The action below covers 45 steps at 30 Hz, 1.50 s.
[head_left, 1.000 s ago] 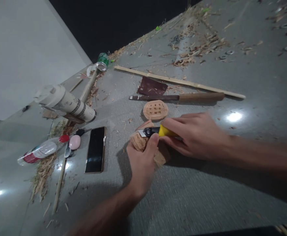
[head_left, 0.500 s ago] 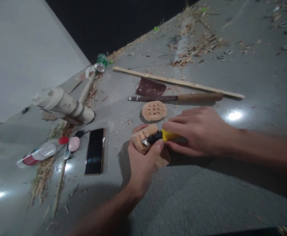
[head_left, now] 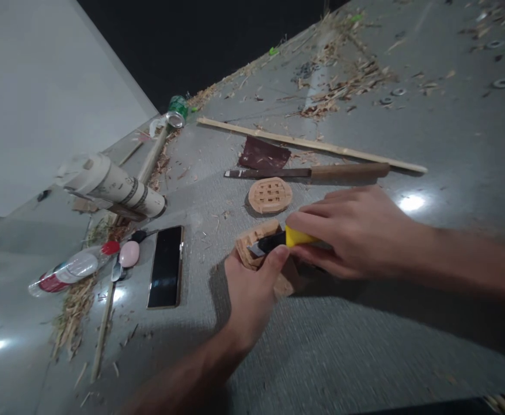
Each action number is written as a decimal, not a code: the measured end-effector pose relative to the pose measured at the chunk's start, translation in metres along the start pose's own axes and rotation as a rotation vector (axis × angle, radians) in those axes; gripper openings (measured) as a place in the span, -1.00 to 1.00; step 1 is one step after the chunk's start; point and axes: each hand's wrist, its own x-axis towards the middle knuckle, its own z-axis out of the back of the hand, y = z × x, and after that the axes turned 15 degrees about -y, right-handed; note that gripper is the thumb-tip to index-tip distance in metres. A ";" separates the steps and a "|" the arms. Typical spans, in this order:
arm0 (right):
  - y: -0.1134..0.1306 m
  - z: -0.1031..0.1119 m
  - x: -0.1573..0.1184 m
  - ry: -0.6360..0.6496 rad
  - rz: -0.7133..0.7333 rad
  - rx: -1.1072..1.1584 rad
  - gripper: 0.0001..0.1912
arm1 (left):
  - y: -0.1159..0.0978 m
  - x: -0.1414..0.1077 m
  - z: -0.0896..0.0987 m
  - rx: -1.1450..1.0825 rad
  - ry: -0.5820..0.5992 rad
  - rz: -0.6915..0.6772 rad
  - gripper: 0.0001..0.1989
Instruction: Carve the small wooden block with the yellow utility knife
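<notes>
L hand (head_left: 252, 288) clamped round the carved wood block (head_left: 255, 245) low on the counter (head_left: 364, 346), R hand (head_left: 356, 230) gripping yellow utility knife (head_left: 284, 239) w/ blade on it — best shallow cuts, thumb clear of edge.

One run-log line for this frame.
left hand: grips carved wood piece | right hand: holds yellow utility knife, blade on wood | nearby: carved disc

Head camera looks steeply down, close over a tilted grey floor (head_left: 364, 346).
</notes>
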 end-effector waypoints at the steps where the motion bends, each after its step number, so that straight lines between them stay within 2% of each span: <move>1: 0.001 0.000 0.000 0.001 -0.003 -0.009 -0.65 | 0.000 0.000 0.000 -0.003 -0.020 0.008 -0.58; 14: 0.014 -0.017 -0.008 -0.116 -0.083 -0.080 -0.59 | 0.006 -0.001 -0.001 -0.023 -0.040 0.017 -0.66; 19: 0.017 -0.018 -0.009 -0.123 -0.094 -0.064 -0.60 | 0.008 -0.003 -0.001 -0.027 -0.059 -0.004 -0.66; 25: 0.019 -0.019 -0.003 -0.101 -0.184 -0.083 -0.58 | 0.005 -0.003 -0.004 0.014 -0.121 -0.037 -0.67; 35: -0.002 -0.014 -0.004 -0.112 -0.141 -0.092 -0.54 | 0.002 -0.002 -0.007 0.008 -0.153 0.043 -0.59; 40: -0.003 -0.008 -0.005 -0.091 -0.040 -0.026 -0.64 | 0.006 0.000 -0.004 -0.021 -0.149 0.040 -0.58; 45: -0.005 -0.008 -0.005 -0.034 -0.003 -0.016 -0.72 | 0.009 0.002 -0.003 -0.047 -0.116 0.031 -0.55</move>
